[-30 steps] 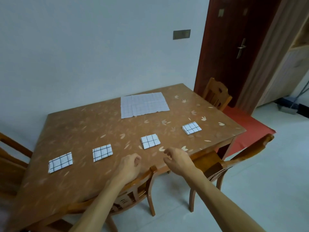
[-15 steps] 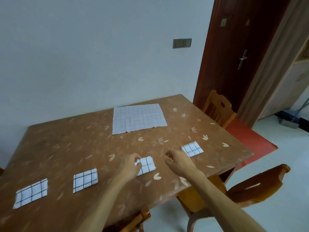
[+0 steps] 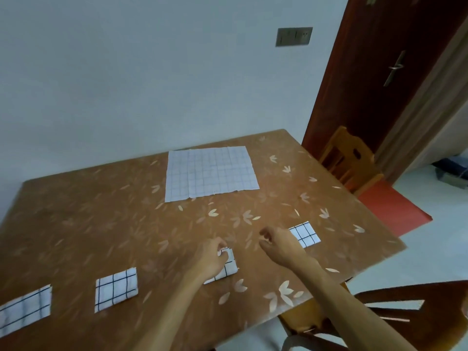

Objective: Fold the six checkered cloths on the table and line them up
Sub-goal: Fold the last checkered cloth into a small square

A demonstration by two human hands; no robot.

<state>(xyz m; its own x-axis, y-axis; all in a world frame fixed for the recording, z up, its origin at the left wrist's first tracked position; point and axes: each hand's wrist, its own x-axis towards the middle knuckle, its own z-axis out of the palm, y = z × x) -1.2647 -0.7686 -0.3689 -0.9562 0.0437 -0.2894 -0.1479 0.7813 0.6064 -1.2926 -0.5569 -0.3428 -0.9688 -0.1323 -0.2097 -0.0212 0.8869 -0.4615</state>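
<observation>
left hand [image 3: 211, 259] curls over the lower-centre folded cloth [image 3: 230, 267], grip unclear; right hand [image 3: 277, 243] loosely curled, empty.

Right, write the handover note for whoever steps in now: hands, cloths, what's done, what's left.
Left hand: fingers curled over the third folded cloth; whether it touches it cannot be told.
Right hand: loosely curled, holding nothing, in front of the fourth folded cloth.
Cloths: the first folded cloth and second folded cloth complete a row of four along the near edge of the table. The unfolded cloth lies flat at the far side.
Done: four folded and lined up.
Left: fold the flat one and add it to the row. No sixth cloth shows; it may lie under the flat one.
</observation>
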